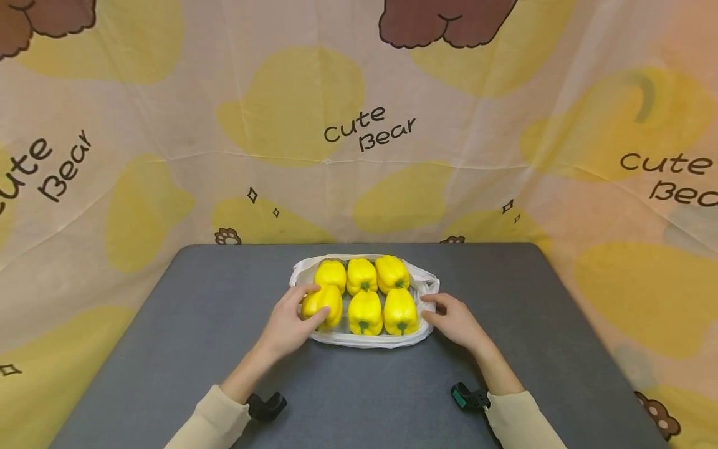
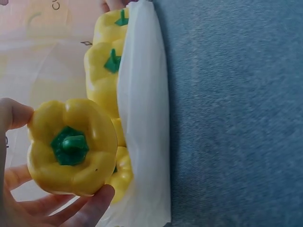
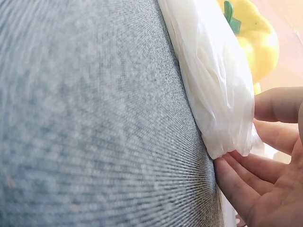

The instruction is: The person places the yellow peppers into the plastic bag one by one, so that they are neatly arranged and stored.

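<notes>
My left hand [image 1: 288, 327] grips a yellow bell pepper [image 1: 325, 305] with a green stem, thumb on one side and fingers on the other. In the left wrist view this pepper [image 2: 97, 130] is raised over the front left part of a white plastic bag [image 2: 147, 113]. Several more yellow peppers [image 1: 366, 312] lie in two rows within the bag, whose sides are rolled down around them. At the bag's right end, my right hand [image 1: 457, 321] holds the rim between thumb and fingers. The right wrist view shows its fingers [image 3: 236, 187] at the crumpled plastic edge [image 3: 213, 80].
The bag rests on a dark grey table [image 1: 224, 280] near its far edge. Behind it hangs a cloth [image 1: 314, 106] printed with yellow patches, bears and lettering. A black camera mount [image 1: 267, 406] sits at the left wrist and another mount [image 1: 470, 397] at the right.
</notes>
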`<action>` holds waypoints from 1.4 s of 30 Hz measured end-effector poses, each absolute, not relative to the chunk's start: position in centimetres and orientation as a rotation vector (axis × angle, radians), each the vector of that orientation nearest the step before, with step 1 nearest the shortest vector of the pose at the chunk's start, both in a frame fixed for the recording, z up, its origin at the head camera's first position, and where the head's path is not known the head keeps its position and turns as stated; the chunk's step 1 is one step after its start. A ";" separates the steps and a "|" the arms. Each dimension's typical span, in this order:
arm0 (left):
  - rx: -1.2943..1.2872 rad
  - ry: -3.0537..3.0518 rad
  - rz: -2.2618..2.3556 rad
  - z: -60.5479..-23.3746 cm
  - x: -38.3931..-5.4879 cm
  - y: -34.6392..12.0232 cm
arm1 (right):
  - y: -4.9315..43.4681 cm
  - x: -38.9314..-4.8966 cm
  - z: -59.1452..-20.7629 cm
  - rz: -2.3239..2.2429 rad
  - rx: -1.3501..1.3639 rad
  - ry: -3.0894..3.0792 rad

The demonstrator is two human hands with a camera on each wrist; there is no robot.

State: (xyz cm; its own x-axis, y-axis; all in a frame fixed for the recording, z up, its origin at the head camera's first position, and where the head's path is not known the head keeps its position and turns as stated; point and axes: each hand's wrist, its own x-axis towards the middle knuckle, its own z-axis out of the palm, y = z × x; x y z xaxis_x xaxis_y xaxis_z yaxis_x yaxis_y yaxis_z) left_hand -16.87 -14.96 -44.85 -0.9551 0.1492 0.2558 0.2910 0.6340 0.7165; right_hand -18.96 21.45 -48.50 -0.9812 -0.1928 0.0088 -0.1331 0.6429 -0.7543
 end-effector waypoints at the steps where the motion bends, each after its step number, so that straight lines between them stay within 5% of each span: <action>1: -0.361 -2.691 -1.226 -44.9 -16.8 -14.9 | 21.4 -19.0 -48.5 -1.266 -0.274 2.782; 42: -0.225 -2.872 -1.106 -46.5 -17.4 -13.3 | 21.4 -18.8 -48.4 -1.268 -0.282 2.777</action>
State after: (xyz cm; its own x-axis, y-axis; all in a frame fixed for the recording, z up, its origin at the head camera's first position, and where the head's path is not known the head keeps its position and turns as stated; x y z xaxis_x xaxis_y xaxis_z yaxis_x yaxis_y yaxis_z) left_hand -17.36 -13.33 -46.49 -0.9879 0.1156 0.1037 0.1553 0.7327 0.6626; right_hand -18.77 21.35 -48.38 -0.9802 -0.1979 0.0072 -0.1351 0.6414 -0.7552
